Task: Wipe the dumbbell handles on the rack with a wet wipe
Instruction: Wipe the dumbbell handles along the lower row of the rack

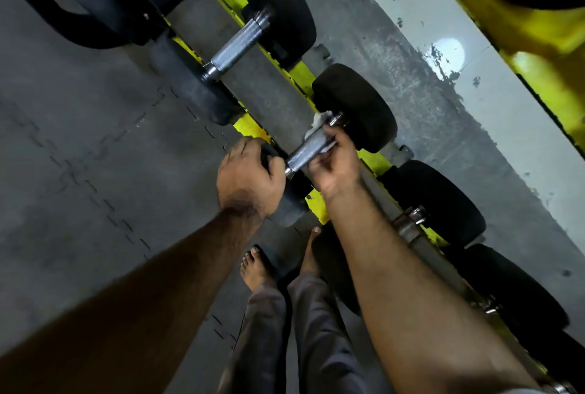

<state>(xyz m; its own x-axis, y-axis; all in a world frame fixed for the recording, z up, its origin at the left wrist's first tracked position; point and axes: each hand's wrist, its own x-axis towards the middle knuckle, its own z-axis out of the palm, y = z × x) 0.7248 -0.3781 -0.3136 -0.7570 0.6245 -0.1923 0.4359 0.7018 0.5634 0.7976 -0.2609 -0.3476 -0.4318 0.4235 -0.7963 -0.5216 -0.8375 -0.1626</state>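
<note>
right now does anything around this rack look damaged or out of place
The dumbbells sit in line on the yellow rack. What stands out is the floor behind it: the dark coating is worn and flaking, with ragged patches showing a paler surface. The right hand holds the wipe on the handle; the left hand grips the near head.

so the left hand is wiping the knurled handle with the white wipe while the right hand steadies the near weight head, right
Not quite, the hands are swapped. In the head view the right hand holds the white wipe against the knurled handle, and the left hand steadies the near weight head. The rest is right.
</note>
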